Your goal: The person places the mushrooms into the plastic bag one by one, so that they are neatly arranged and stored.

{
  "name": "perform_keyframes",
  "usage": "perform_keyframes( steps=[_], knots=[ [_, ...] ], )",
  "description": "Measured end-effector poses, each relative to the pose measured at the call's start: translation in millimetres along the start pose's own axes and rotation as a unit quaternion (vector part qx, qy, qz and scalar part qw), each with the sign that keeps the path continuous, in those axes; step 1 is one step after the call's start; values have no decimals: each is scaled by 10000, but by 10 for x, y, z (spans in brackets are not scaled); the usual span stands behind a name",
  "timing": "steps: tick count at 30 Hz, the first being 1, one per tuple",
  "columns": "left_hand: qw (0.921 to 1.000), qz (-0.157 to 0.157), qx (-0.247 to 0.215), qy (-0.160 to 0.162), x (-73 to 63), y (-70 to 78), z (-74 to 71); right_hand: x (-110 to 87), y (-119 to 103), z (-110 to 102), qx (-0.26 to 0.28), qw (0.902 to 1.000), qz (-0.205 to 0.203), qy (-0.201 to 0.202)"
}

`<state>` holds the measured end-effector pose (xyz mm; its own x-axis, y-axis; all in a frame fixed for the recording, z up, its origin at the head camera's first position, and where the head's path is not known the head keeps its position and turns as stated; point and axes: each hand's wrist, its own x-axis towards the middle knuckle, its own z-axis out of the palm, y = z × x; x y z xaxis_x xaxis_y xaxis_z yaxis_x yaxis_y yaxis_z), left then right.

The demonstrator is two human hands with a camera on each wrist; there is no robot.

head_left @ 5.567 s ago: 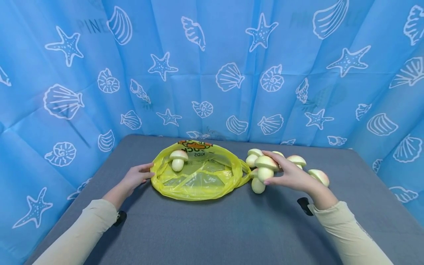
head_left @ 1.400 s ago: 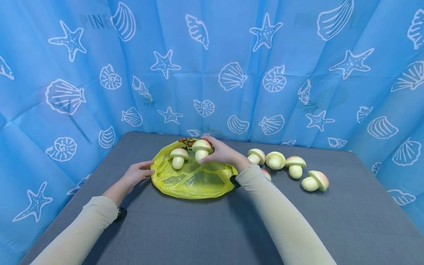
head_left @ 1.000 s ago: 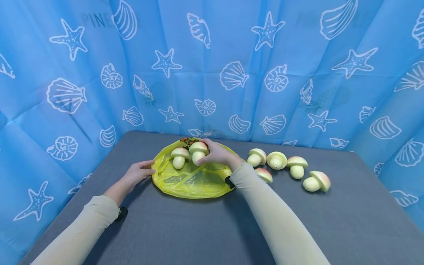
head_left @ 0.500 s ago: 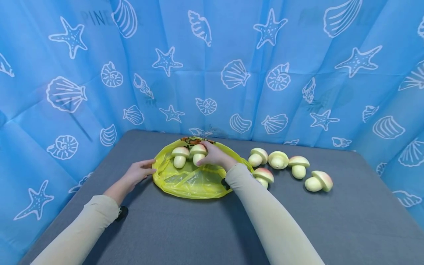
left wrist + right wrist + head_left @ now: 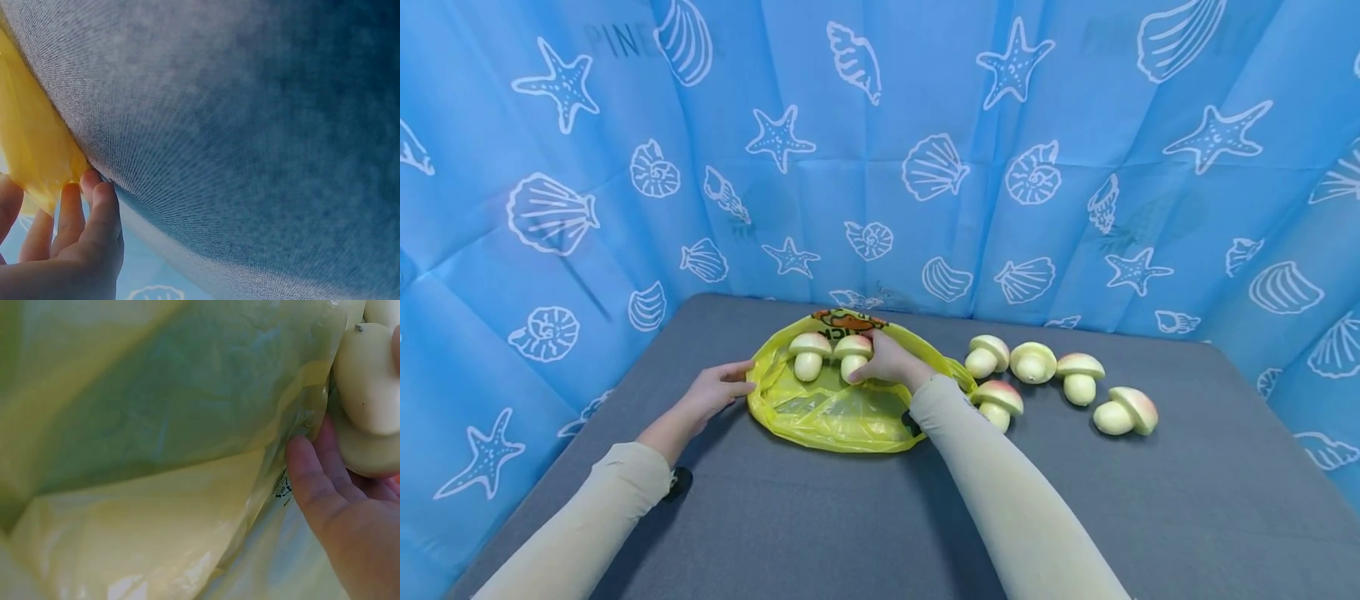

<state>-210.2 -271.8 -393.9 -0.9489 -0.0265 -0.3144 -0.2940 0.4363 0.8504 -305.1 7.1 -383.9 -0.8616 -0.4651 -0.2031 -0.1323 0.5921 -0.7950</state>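
Observation:
A yellow plastic bag (image 5: 842, 425) lies on the table with its wide mouth facing me. At its left rim is my left hand (image 5: 713, 393); in the left wrist view the thumb and fingers sit either side of the yellow plastic (image 5: 37, 137). Inside the bag a toy mushroom (image 5: 808, 365) with a pinkish cap stands upright. Beside it my right hand (image 5: 891, 360) grips a second toy mushroom (image 5: 853, 360) by its right side, stem down. The right wrist view shows this mushroom's pale stem (image 5: 369, 381) between thumb and fingers.
Right of the bag, several more toy mushrooms lie on the grey table (image 5: 820, 533), the nearest mushroom (image 5: 997, 404) close to the bag's twisted end. A blue shell-print curtain (image 5: 865, 192) hangs behind and at both sides.
My right hand has carried the second mushroom from the group on the right into the bag, then lowered it beside the first. My left hand has stayed at the bag's left rim.

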Motion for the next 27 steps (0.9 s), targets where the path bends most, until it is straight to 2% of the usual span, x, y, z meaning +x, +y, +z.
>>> perform_keyframes(
  steps=[6, 27],
  knots=[
    [10000, 69, 25, -57, -29, 3, 6, -4, 1, 16, -14, 10000, 48, 53],
    [10000, 6, 28, -36, -35, 30, 19, -34, -102, 49, -212, 9994, 216, 143]
  ],
)
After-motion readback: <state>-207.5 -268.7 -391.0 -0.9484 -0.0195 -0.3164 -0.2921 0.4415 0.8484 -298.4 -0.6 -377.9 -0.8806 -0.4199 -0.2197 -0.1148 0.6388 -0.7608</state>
